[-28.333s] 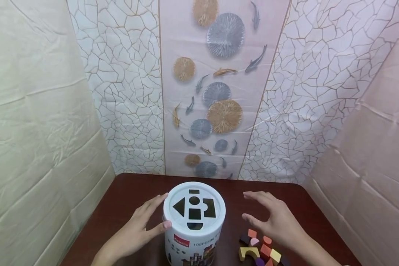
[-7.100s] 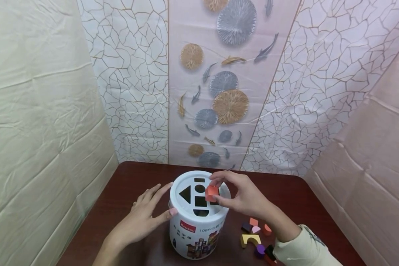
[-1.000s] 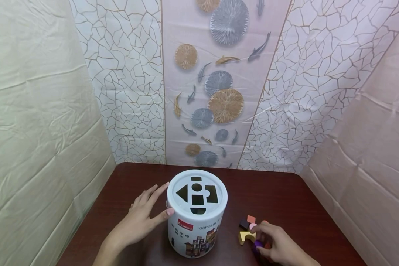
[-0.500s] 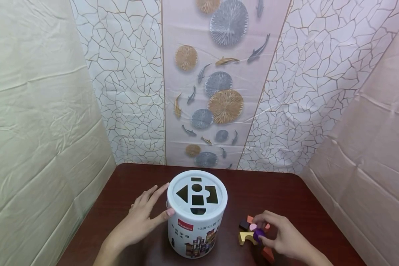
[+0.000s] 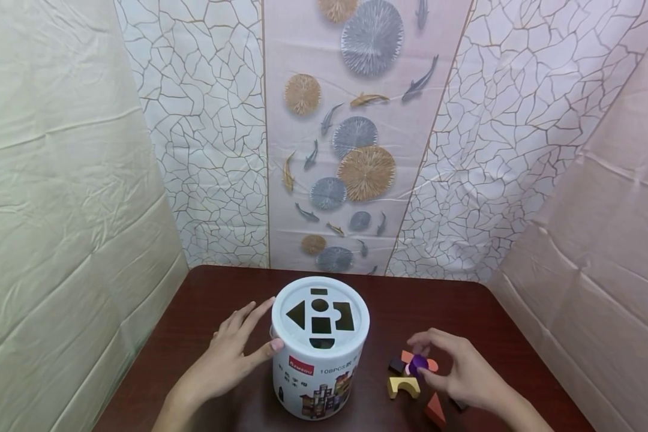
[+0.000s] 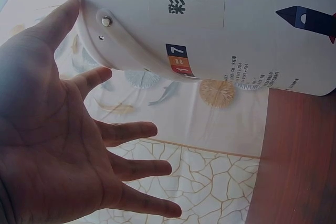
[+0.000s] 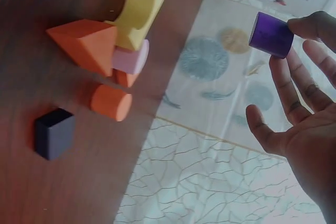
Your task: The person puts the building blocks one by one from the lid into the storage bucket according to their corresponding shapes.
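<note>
My right hand [image 5: 459, 371] pinches a purple cylinder block [image 7: 271, 35] between thumb and fingertips, above the loose blocks. On the left, my left hand [image 5: 221, 363] touches the rim of a white shape-sorter bucket [image 5: 313, 393] with thumb and index finger; its other fingers are spread and straight. The bucket stands upright, and its lid [image 5: 332, 351] has several cut-outs: triangle, circle, square, rectangle, notched and rounded shapes. Below my right hand lie a yellow arch block [image 5: 402, 386], a red-orange triangular block [image 5: 435, 411], an orange cylinder [image 7: 111, 102] and a pink block [image 7: 130, 57].
A dark block [image 5: 396, 365] lies left of an orange block [image 5: 407, 356]; another dark block [image 7: 54, 134] is partly hidden by my right hand in the head view. All stand on a dark red-brown table [image 5: 227, 288], with patterned cloth [image 5: 210, 150] hanging behind.
My right hand has picked the purple cylinder from among the blocks and lifted it up and slightly away from me. The red-orange triangular block is now uncovered. My left hand stays at the rim.
</note>
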The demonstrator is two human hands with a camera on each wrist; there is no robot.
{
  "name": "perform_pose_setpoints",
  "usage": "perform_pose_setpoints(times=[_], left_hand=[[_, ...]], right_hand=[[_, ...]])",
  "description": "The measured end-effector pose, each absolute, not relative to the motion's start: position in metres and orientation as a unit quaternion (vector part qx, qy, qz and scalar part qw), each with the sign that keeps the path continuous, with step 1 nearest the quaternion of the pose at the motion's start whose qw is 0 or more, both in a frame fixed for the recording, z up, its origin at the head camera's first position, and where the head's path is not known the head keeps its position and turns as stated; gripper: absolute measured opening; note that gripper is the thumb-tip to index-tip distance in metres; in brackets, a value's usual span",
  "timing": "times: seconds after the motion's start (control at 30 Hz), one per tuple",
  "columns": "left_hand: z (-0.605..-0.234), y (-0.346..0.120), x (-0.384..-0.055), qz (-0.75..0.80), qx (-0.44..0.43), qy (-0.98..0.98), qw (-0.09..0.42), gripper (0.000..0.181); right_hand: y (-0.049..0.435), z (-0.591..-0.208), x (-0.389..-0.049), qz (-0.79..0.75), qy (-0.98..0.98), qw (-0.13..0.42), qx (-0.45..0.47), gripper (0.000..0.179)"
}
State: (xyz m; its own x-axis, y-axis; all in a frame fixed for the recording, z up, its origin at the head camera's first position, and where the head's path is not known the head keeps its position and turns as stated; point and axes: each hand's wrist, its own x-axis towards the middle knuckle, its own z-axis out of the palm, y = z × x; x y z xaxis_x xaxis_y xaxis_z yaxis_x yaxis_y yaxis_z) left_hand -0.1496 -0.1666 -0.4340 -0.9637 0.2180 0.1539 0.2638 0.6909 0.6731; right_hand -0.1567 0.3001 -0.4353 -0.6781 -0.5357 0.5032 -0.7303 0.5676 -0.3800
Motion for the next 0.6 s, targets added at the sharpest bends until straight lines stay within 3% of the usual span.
perform_pose_setpoints(times=[0.6], left_hand=[[-0.434, -0.166, -0.151, -0.374, -0.129, -0.918, 0.027, 0.080]], right_hand=[[0.274, -0.397, -0.171, 0.291, -0.851, 0.188, 0.395, 0.063]])
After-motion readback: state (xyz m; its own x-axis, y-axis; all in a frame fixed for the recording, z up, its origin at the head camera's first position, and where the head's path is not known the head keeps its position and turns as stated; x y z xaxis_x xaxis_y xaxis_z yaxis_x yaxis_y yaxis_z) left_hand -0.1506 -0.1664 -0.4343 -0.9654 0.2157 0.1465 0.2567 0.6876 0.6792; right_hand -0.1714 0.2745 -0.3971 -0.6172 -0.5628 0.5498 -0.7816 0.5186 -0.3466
